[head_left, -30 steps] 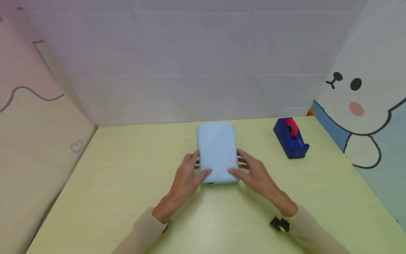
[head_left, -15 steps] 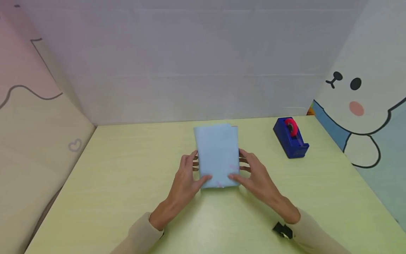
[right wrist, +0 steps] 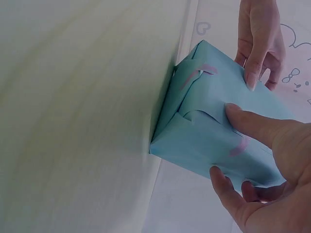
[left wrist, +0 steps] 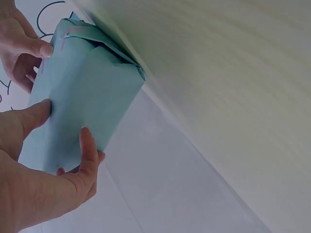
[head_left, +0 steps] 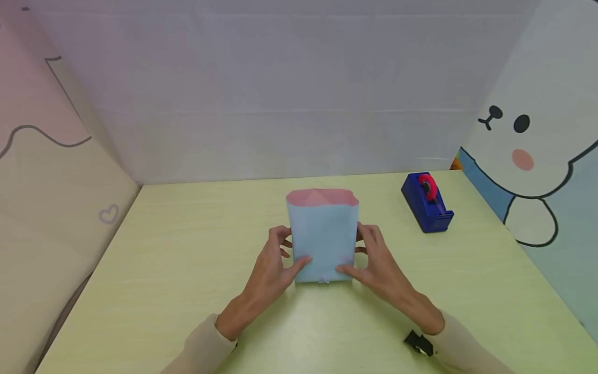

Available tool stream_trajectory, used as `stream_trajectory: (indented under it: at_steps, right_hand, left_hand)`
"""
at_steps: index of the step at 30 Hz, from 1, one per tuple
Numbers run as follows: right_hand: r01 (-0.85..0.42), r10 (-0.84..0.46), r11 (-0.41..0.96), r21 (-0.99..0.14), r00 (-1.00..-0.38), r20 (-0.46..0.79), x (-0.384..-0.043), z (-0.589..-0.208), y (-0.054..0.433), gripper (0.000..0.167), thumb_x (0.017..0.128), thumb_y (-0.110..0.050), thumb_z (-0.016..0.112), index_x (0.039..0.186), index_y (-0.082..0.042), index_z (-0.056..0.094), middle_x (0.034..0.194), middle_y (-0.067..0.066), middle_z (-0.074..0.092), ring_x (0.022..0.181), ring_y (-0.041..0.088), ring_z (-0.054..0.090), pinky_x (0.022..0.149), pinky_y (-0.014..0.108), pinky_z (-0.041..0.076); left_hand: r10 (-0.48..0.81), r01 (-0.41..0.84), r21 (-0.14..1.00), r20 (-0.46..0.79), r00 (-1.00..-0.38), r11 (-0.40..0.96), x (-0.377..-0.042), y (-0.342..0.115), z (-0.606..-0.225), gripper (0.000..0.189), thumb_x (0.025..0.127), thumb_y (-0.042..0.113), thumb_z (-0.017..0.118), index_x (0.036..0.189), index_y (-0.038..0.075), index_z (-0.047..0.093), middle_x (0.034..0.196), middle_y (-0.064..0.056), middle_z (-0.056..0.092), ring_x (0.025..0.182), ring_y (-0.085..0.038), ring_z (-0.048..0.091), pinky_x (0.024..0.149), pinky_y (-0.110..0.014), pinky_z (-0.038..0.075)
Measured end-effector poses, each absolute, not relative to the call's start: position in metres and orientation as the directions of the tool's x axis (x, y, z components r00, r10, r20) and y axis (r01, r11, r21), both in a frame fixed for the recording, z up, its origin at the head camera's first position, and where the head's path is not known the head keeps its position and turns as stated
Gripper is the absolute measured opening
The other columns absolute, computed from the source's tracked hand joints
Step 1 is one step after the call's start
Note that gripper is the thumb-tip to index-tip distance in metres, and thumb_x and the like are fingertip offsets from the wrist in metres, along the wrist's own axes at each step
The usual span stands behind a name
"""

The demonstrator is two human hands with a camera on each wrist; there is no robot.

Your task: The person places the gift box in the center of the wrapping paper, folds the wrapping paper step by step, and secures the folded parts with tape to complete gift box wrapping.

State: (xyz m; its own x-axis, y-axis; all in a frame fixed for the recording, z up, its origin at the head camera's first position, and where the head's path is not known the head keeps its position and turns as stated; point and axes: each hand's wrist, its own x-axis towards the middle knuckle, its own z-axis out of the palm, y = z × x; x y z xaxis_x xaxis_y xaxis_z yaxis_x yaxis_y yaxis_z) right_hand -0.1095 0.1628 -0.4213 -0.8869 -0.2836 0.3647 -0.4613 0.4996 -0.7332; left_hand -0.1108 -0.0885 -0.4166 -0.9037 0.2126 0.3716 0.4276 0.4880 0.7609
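Note:
A light blue paper bag stands upright on the table, its pink inside showing through the mouth at the top. My left hand holds its left side, thumb on the near face and fingers along the side. On the right side my right hand grips in the same way. Folded flaps form the bag's bottom end in the right wrist view, with pink strips stuck across the seams. The left wrist view shows the bag's side between both hands.
A blue tape dispenser with a red-cored roll stands at the back right of the pale yellow table. White cloth rises behind the table, and printed panels flank it.
The bag has tipped up from leaning back to upright, and its mouth has spread, bringing the pink inside into view. Both hands keep hold of its sides.

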Motion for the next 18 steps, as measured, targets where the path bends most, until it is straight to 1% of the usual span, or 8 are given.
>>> stream_trajectory:
  at_steps: [3, 5, 9, 11, 14, 18]
  right_hand:
    - [-0.467, -0.289, 0.487, -0.738, -0.884, 0.368, -0.1088, -0.4218, 0.163, 0.096, 0.073, -0.003, 0.093, 0.151, 0.001, 0.036, 0.133, 0.016, 0.04, 0.114, 0.027, 0.054, 0.091, 0.044, 0.057]
    - [-0.476, -0.297, 0.477, -0.739, -0.878, 0.374, -0.1088, -0.4226, 0.163, 0.101, 0.072, -0.002, 0.093, 0.153, 0.0, 0.032, 0.137, 0.017, 0.039, 0.114, 0.029, 0.054, 0.091, 0.045, 0.057]
    - [-0.472, -0.308, 0.489, -0.734, -0.88, 0.361, -0.1088, -0.424, 0.1634, 0.106, 0.072, -0.001, 0.093, 0.153, 0.001, 0.024, 0.141, 0.017, 0.043, 0.113, 0.029, 0.056, 0.09, 0.043, 0.057]
    - [-0.468, -0.313, 0.496, -0.732, -0.882, 0.352, -0.109, -0.4239, 0.1639, 0.107, 0.072, -0.002, 0.093, 0.152, 0.001, 0.022, 0.141, 0.015, 0.046, 0.115, 0.027, 0.056, 0.091, 0.041, 0.056]
    - [-0.469, -0.32, 0.503, -0.726, -0.881, 0.348, -0.1096, -0.4241, 0.1652, 0.107, 0.073, -0.004, 0.094, 0.152, 0.0, 0.023, 0.141, 0.013, 0.048, 0.12, 0.026, 0.054, 0.093, 0.042, 0.055]
    - [-0.479, -0.335, 0.494, -0.726, -0.875, 0.349, -0.1103, -0.4242, 0.1673, 0.104, 0.072, -0.008, 0.095, 0.153, -0.006, 0.029, 0.139, 0.007, 0.051, 0.122, 0.021, 0.053, 0.094, 0.041, 0.055]
  left_hand:
    - [0.221, 0.424, 0.764, 0.361, -0.906, 0.487, -0.1104, -0.0895, -0.4153, 0.066, 0.083, 0.011, 0.088, 0.129, 0.001, 0.042, 0.121, -0.011, 0.058, 0.101, -0.023, 0.063, 0.083, -0.035, 0.056]
    - [0.221, 0.411, 0.769, 0.347, -0.912, 0.49, -0.1094, -0.0902, -0.4143, 0.066, 0.082, 0.012, 0.089, 0.128, 0.002, 0.042, 0.119, -0.01, 0.058, 0.101, -0.022, 0.062, 0.084, -0.035, 0.056]
    - [0.237, 0.419, 0.771, 0.346, -0.908, 0.479, -0.1081, -0.0914, -0.4148, 0.064, 0.08, 0.009, 0.089, 0.125, 0.003, 0.043, 0.115, -0.008, 0.058, 0.1, -0.02, 0.061, 0.084, -0.033, 0.056]
    - [0.258, 0.444, 0.763, 0.363, -0.895, 0.469, -0.1079, -0.092, -0.4159, 0.067, 0.079, 0.007, 0.09, 0.127, 0.001, 0.043, 0.112, -0.006, 0.056, 0.099, -0.019, 0.058, 0.083, -0.031, 0.056]
    - [0.295, 0.482, 0.737, 0.382, -0.876, 0.474, -0.1074, -0.0925, -0.4175, 0.068, 0.077, 0.005, 0.091, 0.125, 0.0, 0.044, 0.104, -0.004, 0.052, 0.095, -0.018, 0.055, 0.08, -0.03, 0.055]
    - [0.333, 0.512, 0.694, 0.39, -0.858, 0.507, -0.1063, -0.0928, -0.4183, 0.066, 0.075, 0.007, 0.093, 0.12, 0.001, 0.045, 0.097, -0.006, 0.049, 0.093, -0.021, 0.053, 0.079, -0.035, 0.054]
